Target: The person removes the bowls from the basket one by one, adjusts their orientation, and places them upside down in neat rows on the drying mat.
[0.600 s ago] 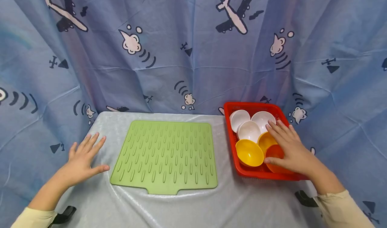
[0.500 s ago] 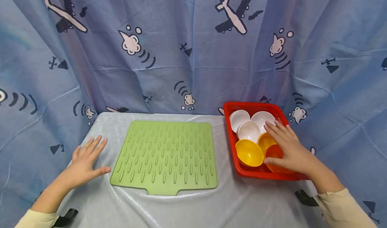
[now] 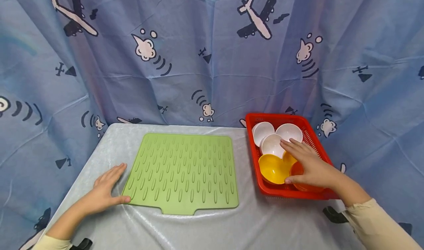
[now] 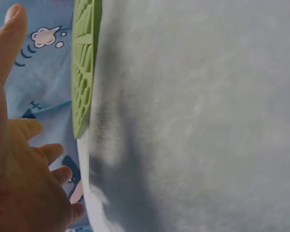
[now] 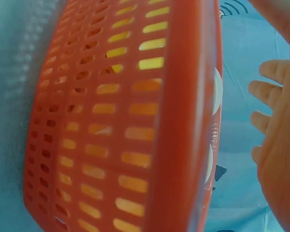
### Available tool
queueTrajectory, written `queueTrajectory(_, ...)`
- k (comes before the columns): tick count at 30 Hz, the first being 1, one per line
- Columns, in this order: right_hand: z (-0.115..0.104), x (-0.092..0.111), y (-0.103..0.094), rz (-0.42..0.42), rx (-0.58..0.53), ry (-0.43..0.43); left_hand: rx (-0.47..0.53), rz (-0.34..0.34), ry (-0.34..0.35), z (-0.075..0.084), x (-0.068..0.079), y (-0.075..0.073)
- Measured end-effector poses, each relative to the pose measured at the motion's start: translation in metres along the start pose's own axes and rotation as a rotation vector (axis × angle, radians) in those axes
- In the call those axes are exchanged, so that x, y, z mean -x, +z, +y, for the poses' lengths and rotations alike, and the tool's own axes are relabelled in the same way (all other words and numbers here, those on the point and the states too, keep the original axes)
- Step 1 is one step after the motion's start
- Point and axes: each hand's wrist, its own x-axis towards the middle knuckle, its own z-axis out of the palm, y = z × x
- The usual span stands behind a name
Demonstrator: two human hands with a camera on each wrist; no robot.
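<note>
A green ridged mat (image 3: 185, 172) lies flat on the table. By its left edge is my left hand (image 3: 102, 193), fingers extended and holding nothing; the thumb tip overlaps the mat's near left corner in the head view, and contact is unclear. At the right stands a red slotted basket (image 3: 256, 172) with three white bowls (image 3: 271, 145), two yellow bowls (image 3: 272, 170) and an orange bowl (image 3: 296, 169). Over the yellow and orange bowls hovers my right hand (image 3: 313, 169), partly covering them. In the right wrist view its spread fingers (image 5: 270, 92) appear above the basket rim, apart from the bowls.
A pale velvety cloth (image 3: 215, 228) covers the table. Behind it and along both sides hangs a blue curtain (image 3: 185, 51) with printed planes. Dark straps (image 3: 334, 215) show near each sleeve.
My left hand has moved right and nearer to me, up to the mat's left edge. The right hand has shifted slightly left and lower over the bowls. Mat and basket stay in place.
</note>
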Motion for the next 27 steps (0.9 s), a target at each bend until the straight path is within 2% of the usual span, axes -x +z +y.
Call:
queueTrajectory(6,0.001,-0.006,0.004,-0.059,-0.027,0.016,0.001,-0.010,0.012,-0.003,0.001,0.007)
queueTrajectory(15,0.007,-0.012,0.013,-0.150,-0.010,0.064,0.002,-0.045,0.002,-0.001,0.000,0.014)
queueTrajectory(27,0.011,-0.012,0.020,-0.223,0.005,0.090,-0.044,-0.056,-0.020,0.001,-0.007,0.011)
